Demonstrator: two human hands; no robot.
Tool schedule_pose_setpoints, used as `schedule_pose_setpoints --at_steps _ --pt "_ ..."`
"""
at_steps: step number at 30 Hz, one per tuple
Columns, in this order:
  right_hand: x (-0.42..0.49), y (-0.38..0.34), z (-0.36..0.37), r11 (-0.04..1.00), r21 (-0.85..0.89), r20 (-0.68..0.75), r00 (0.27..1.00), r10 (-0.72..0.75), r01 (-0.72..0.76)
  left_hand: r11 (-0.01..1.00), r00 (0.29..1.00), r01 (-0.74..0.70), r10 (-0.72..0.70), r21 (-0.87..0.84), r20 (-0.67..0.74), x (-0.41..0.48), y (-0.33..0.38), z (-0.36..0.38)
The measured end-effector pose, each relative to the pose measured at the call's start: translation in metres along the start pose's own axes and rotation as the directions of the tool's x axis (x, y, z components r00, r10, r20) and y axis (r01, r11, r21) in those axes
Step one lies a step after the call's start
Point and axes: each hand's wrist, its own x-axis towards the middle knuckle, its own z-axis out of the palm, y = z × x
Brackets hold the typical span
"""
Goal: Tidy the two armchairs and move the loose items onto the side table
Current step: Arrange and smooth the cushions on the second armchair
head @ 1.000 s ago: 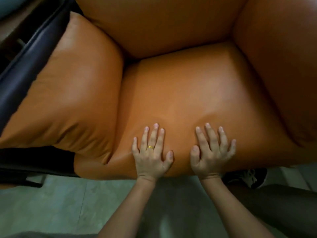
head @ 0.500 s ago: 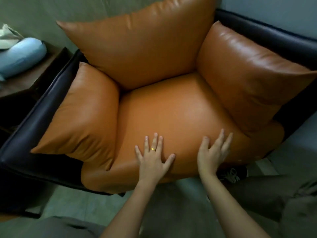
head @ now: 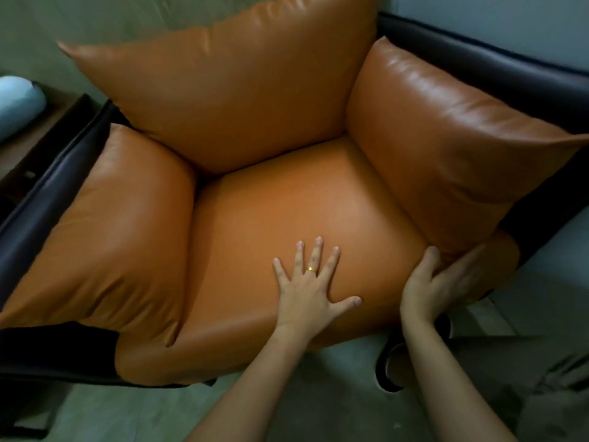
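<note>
Slippage is the nearest risk. The left grip (head: 306, 291) lies released, fingers spread flat near the front edge of the seat cushion (head: 302, 202), and smooth leather gives a flat palm little purchase, so a hard push could skid instead of settling the cushion. Just beside it, the right grip (head: 436, 285) is clenched round the cushion's front right corner, thumb on top. A pull from that 1 corner alone could twist the cushion askew in the dark frame (head: 478, 59). It could also drag the cushion over the front edge towards the floor (head: 318, 397), where what looks like a dark shoe (head: 387, 371) lies. The right side cushion (head: 446, 138) rests on that corner, so lifting may tip it outward. Farther back, the back cushion (head: 239, 90) sits wedged against it and the left side cushion (head: 111, 234), and could slump forward. At the far left edge, a pale blue item (head: 16, 103) rests on the tabletop (head: 41, 135). No loose item shows on this armchair.
</note>
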Motion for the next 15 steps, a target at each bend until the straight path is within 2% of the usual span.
schedule_pose_setpoints --at_steps 2,7,9,11,15 --pt "0.012 0.005 0.008 0.998 -0.059 -0.034 0.999 -0.029 0.027 1.000 0.998 0.004 -0.004 0.002 -0.070 0.002 0.001 0.006" --pt "0.016 0.011 0.037 0.978 -0.207 -0.240 0.971 -0.024 -0.027 0.998 0.975 -0.013 0.025 0.058 -0.223 0.010 -0.003 0.034" --pt "0.017 0.006 0.041 0.961 -0.274 -0.262 0.964 -0.045 -0.029 0.998 0.974 0.000 0.016 0.070 -0.227 0.014 -0.003 0.039" --pt "0.018 0.001 0.030 0.965 -0.260 -0.226 0.973 -0.048 -0.012 0.997 0.984 0.007 0.008 0.082 -0.181 0.009 0.001 0.033" --pt "0.014 -0.005 0.009 0.986 -0.169 -0.028 1.000 -0.007 0.002 0.998 0.994 0.031 -0.025 0.059 -0.110 0.005 0.006 0.013"
